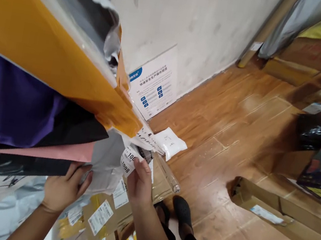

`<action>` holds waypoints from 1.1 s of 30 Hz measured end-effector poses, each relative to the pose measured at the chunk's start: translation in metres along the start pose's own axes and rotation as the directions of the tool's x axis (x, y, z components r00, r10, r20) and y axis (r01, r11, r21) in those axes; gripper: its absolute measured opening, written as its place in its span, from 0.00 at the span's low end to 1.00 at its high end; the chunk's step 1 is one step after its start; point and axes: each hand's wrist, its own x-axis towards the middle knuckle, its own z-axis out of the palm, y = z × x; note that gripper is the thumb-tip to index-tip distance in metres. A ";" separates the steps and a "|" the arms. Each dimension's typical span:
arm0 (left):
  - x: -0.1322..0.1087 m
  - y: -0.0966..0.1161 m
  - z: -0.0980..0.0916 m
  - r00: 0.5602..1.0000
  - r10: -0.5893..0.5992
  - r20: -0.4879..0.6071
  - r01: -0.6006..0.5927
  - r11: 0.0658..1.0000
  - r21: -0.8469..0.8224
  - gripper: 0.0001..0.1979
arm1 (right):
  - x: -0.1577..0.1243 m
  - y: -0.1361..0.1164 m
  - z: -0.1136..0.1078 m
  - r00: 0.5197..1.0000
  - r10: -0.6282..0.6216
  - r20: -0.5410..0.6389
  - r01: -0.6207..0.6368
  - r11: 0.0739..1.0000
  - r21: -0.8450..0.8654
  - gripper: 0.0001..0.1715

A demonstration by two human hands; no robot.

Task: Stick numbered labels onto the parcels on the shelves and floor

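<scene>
Two bare hands work at one grey mailer point(107, 160), the landmark here. The right hand point(140, 181), at its right edge, is nearly closed, thumb and fingers pinching one white label point(125, 167) printed with large digits, "1008" among them; whether the label is stuck to the mailer, I cannot tell. The left hand point(62, 189), at its lower left, is half curled, with the thumb near the grey surface; whether it grips anything, I cannot tell.

Left of the grey mailer, five packages are stacked in view: one orange mailer point(47, 45), one purple package point(8, 100), one black package point(77, 127), one pink package point(73, 151) and one dark package point(25, 167), the last just above the left hand.

Below the mailer is one brown carton point(117, 212) bearing at least two shipping labels point(101, 217). Above and right of it, one printed notice point(157, 83) stands against the wall; nearer, one white packet point(171, 142) lies on the floor. Two dark shoes point(184, 213) show to its lower right. Far right of it are one long open carton point(261, 192) and one shiny black bag point(320, 129).
</scene>
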 end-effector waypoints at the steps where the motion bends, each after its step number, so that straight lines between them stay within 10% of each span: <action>1: 0.000 0.001 0.000 1.000 -0.008 -0.006 0.007 1.000 -0.003 0.02 | -0.001 -0.001 -0.001 1.000 0.012 -0.004 -0.012 1.000 0.020 0.12; 33: -0.008 -0.001 0.009 0.996 -0.049 -0.072 0.038 0.988 -0.147 0.04 | -0.003 0.003 -0.010 0.998 0.017 0.059 -0.012 0.997 -0.079 0.13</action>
